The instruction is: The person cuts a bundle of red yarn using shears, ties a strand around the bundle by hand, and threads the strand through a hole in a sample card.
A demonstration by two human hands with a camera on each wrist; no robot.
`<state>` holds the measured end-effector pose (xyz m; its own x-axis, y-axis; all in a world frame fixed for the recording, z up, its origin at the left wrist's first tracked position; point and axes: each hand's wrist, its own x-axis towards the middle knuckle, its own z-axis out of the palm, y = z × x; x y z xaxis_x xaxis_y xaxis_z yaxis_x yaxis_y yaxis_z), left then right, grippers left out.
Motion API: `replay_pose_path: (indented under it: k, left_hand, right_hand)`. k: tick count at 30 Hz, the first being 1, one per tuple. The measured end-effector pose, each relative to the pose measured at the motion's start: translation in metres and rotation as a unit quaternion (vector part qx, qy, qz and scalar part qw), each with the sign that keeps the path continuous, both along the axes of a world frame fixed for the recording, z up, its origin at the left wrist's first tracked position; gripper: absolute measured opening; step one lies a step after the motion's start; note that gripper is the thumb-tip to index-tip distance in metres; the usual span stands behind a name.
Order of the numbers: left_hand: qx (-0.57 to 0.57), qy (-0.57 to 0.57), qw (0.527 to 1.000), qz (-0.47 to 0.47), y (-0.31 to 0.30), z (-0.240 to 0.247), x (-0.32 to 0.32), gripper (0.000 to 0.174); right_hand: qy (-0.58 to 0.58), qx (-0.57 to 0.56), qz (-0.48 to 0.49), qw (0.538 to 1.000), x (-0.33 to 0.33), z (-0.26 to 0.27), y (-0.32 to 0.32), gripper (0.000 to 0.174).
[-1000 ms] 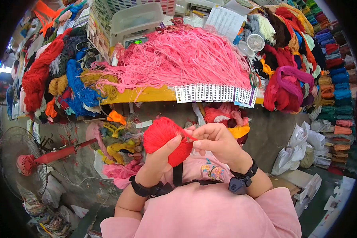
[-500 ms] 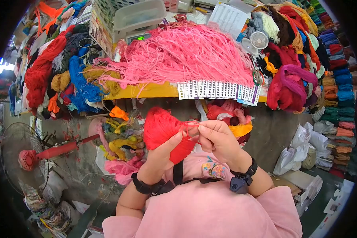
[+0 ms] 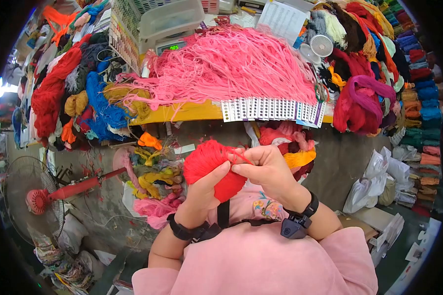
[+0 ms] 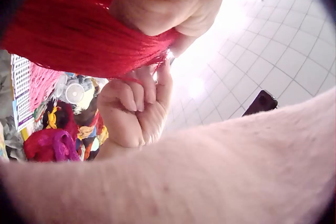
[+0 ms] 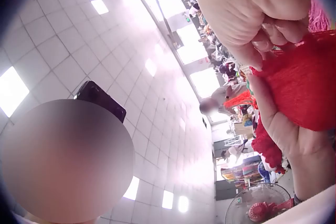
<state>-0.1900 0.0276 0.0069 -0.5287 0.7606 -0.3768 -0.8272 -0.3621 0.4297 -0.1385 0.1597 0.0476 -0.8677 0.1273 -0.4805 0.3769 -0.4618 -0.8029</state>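
A thick bundle of red yarn [image 3: 209, 164] is held up in front of the chest. My left hand [image 3: 205, 191] grips it from below, the thumb lying over its right side. At the bundle's upper right, my right hand [image 3: 270, 172] pinches a thin red strand, close to the left fingertips. In the left wrist view the red yarn [image 4: 79, 29] hangs from the left hand [image 4: 163, 3], and the right hand [image 4: 137, 106] has its fingers curled near the strand. The right wrist view has the yarn [image 5: 302, 85] between both hands.
A big heap of pink yarn [image 3: 231, 69] covers the table, with sample cards [image 3: 273, 110] along its front edge. A scale [image 3: 172, 47] stands behind. Colored skeins [image 3: 362, 103] flank the heap. A fan [image 3: 37, 201] stands at the lower left, white bags [image 3: 369, 182] at the right.
The right hand has drawn the red strand about and turned, its thumb now nearer the bundle. The bundle has tilted slightly in the left hand. The scale's display has changed from 704 to 705.
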Motion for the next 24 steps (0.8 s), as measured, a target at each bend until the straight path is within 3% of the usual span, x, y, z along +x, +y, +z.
replay_pose_path:
  k: [3, 5, 11, 14, 17, 23, 24]
  left_hand:
    - [-0.025, -0.020, 0.999, 0.010, 0.002, 0.001, 0.001, 0.030]
    - [0.015, -0.052, 0.998, 0.020, 0.003, 0.001, -0.001, 0.021]
    - [0.001, -0.059, 0.998, 0.012, 0.004, 0.004, -0.002, 0.018]
    - [-0.005, -0.026, 0.999, 0.020, 0.004, -0.002, 0.000, 0.029]
    - [0.016, -0.070, 0.997, 0.010, 0.003, -0.003, -0.001, 0.022]
    - [-0.022, -0.031, 0.999, -0.001, 0.005, 0.012, 0.000, 0.021]
    - [-0.021, -0.031, 0.999, -0.001, 0.003, 0.006, -0.001, 0.021]
  right_hand:
    - [-0.001, -0.008, -0.014, 1.000, 0.000, 0.001, 0.000, 0.010]
    - [0.008, -0.009, -0.022, 1.000, 0.001, -0.003, 0.001, 0.008]
    - [0.060, 0.068, 0.009, 0.996, 0.004, -0.011, 0.002, 0.005]
    - [0.015, 0.049, -0.004, 0.999, 0.003, -0.002, 0.003, 0.005]
    - [-0.004, -0.014, -0.028, 1.000, 0.006, -0.001, 0.005, 0.006]
    - [0.074, -0.047, -0.039, 0.995, 0.009, -0.012, 0.009, 0.008]
    - [0.061, -0.126, -0.027, 0.990, 0.010, -0.010, 0.013, 0.008]
